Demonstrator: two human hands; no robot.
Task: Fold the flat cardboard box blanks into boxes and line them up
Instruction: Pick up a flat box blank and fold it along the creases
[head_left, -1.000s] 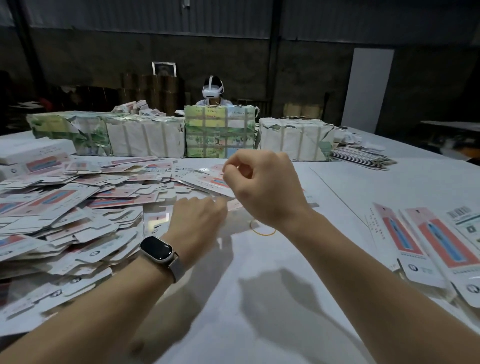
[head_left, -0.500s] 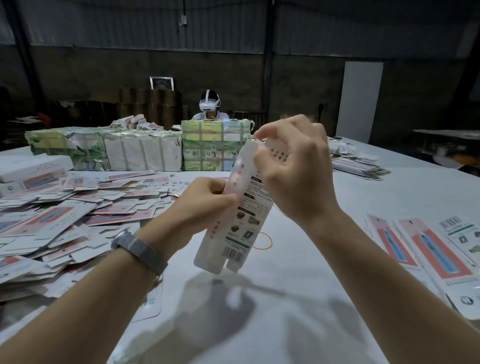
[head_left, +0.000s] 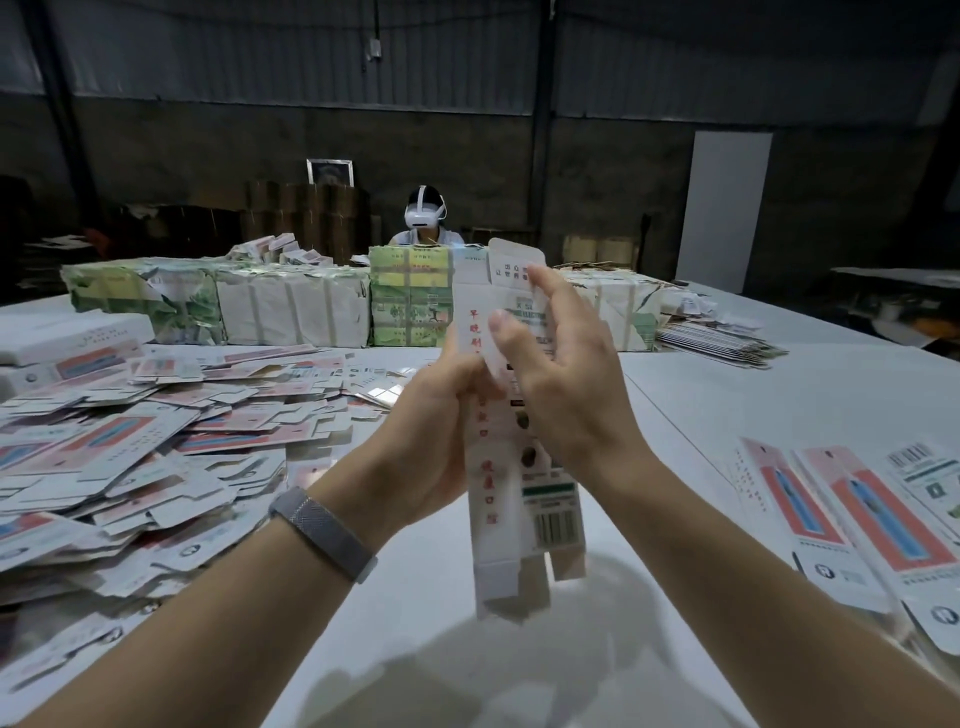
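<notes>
Box blank: upright, off the table, between my hands, end flaps loose | My left hand: fingers curled round its left edge | My right hand: thumb and fingers pinching its upper part | Loose blanks: heaped at left | Finished boxes: lying in a row at right | Wrapped bundles: far edge

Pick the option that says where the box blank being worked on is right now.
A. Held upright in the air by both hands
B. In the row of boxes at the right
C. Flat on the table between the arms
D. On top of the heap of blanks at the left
A: the blank stands upright above the table, left hand gripping its edge, right hand against its face.
</notes>
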